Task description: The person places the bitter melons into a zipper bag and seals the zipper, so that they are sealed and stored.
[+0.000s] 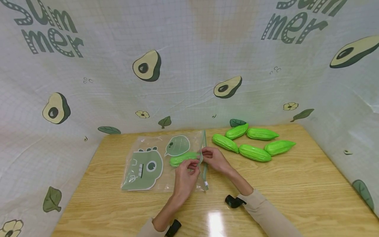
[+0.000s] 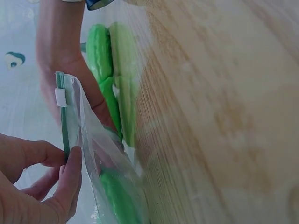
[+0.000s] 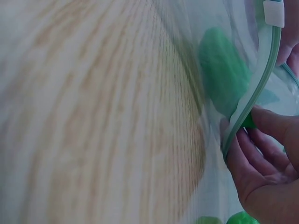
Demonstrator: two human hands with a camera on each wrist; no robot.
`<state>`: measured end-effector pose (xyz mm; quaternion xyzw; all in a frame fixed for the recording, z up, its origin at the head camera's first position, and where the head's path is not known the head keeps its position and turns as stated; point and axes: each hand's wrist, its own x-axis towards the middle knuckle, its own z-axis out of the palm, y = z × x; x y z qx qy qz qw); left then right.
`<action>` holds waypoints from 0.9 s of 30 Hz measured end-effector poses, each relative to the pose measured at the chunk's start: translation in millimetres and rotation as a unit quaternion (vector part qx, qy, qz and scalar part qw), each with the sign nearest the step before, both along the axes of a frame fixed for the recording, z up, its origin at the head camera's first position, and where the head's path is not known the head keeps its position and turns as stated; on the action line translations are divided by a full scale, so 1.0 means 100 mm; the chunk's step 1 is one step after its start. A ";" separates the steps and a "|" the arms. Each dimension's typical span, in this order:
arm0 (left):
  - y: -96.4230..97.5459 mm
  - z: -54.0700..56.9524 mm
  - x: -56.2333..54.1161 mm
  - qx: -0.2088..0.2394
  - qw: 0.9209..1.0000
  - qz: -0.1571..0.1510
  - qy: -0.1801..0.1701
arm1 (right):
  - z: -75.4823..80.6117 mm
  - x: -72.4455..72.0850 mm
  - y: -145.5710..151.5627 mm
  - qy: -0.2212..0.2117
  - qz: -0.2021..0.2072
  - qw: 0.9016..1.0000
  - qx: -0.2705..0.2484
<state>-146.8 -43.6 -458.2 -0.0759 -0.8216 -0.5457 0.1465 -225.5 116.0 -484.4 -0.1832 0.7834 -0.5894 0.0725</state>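
Note:
A clear zip bag (image 1: 165, 181) with a green cartoon monster print lies on the table, its mouth facing right. Inside, near the mouth, is a green bitter melon (image 1: 179, 159), ridged and tapered. My left hand (image 1: 186, 174) pinches the green zip edge (image 2: 64, 126) between thumb and fingers and lifts it. At the mouth, my right hand (image 1: 214, 159) reaches in and grips the tapered end of the bitter melon (image 3: 224, 70). The bag's rim partly hides the right fingers (image 3: 252, 154). A white slider (image 3: 274, 13) sits on the zip.
Several more green bitter melons (image 1: 255, 153) lie in a loose group at the right back of the wooden table (image 1: 281, 184). A printed cloth (image 1: 183, 108) hangs behind the table and along its sides. Black wrist cameras (image 1: 234, 201) are worn on both forearms.

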 end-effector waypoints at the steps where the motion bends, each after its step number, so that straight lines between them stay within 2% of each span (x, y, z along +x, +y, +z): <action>1: 0.00 0.00 0.00 -0.003 1.000 0.000 0.004 | 0.00 0.00 0.00 -0.001 0.000 1.000 -0.001; 12: -0.01 0.00 0.01 -0.005 1.000 -0.008 0.001 | 0.01 -0.02 -0.01 0.007 0.016 1.000 0.005; 27: -0.01 -0.01 0.03 0.000 1.000 -0.020 0.012 | 0.04 -0.04 -0.02 -0.022 0.029 0.999 0.033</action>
